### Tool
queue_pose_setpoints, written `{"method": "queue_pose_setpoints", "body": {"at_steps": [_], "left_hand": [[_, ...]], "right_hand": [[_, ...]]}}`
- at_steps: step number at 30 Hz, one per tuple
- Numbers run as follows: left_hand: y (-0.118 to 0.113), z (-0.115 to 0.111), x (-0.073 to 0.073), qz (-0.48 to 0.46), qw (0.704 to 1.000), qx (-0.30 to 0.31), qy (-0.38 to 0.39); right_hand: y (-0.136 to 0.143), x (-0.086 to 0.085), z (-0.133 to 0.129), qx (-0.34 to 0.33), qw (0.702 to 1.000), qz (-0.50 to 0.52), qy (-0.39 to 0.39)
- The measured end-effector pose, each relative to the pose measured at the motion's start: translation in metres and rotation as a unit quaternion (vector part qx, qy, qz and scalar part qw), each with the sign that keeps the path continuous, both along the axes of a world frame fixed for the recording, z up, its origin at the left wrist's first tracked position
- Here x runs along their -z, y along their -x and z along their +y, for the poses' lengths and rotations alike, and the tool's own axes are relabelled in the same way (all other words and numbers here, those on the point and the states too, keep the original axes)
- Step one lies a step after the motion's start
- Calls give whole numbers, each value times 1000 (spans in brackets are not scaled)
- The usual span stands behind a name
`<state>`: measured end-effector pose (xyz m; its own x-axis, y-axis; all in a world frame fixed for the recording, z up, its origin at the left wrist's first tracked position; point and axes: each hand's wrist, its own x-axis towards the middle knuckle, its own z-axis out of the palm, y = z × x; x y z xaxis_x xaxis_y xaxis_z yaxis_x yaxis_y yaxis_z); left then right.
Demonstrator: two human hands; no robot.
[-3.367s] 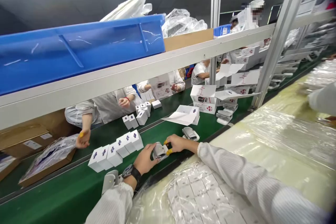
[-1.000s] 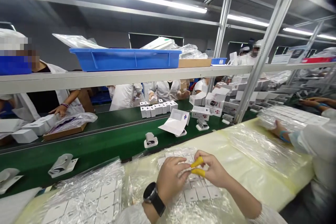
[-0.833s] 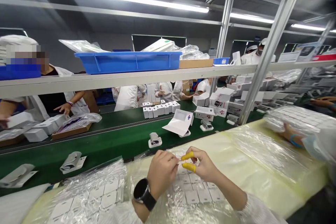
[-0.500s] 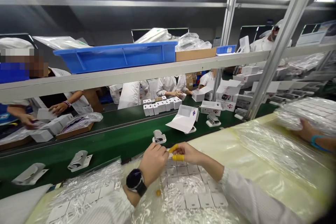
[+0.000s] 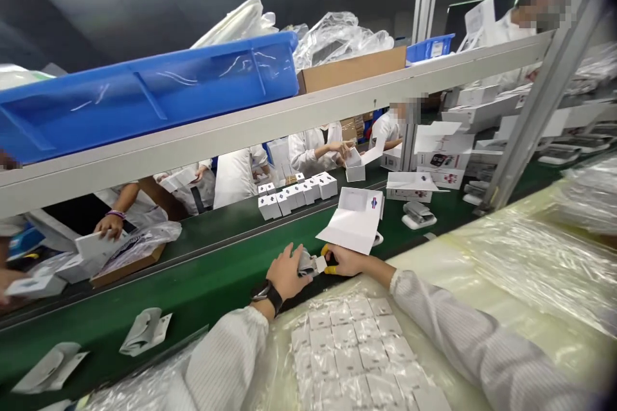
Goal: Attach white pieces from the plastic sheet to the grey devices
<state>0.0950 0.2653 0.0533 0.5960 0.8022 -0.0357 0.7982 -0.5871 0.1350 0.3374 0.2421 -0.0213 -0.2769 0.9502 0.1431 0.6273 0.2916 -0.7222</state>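
Note:
My left hand (image 5: 288, 280), with a dark watch at the wrist, reaches over the green belt and curves its fingers around a rolled grey cuff (image 5: 304, 261). The cuff is partly hidden by those fingers. From the other side, my right hand (image 5: 344, 261), wearing yellow finger cots, pinches a small white square piece (image 5: 321, 264) against the cuff's right side. Below both hands lies a plastic-wrapped layer of similar white square pieces (image 5: 359, 350) in rows.
An open white box (image 5: 351, 221) sits on the green conveyor belt (image 5: 212, 270) beyond my right hand. More grey cuffs (image 5: 144, 332) lie to the left. A shelf (image 5: 337, 99) with a blue bin (image 5: 193, 80) crosses above. Co-workers handle white boxes across the belt.
Both hands have moved apart from each other's fingertips and forward onto the belt. The left hand has taken hold of the grey cuff. The view has tilted downward.

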Motion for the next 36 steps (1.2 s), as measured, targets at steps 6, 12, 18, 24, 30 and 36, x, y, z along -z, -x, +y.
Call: {"method": "queue_pose_setpoints", "body": {"at_steps": [6, 12, 18, 24, 30, 36], "left_hand": [[-5, 32, 9, -57, 995, 58, 57], [-17, 36, 18, -115, 988, 79, 67], [-33, 37, 17, -112, 988, 72, 77], [-46, 36, 16, -112, 986, 83, 87], [-63, 31, 25, -127, 986, 69, 80], [-51, -15, 1, -133, 989, 41, 50]], "right_hand": [[-5, 14, 22, 1, 1000, 10, -4], [-16, 26, 27, -10, 999, 53, 9], [-31, 33, 28, -16, 995, 96, 11], [-43, 27, 28, 15, 998, 60, 7], [-43, 10, 8, 118, 992, -36, -4], [-31, -20, -71, 214, 969, -101, -77]]}}
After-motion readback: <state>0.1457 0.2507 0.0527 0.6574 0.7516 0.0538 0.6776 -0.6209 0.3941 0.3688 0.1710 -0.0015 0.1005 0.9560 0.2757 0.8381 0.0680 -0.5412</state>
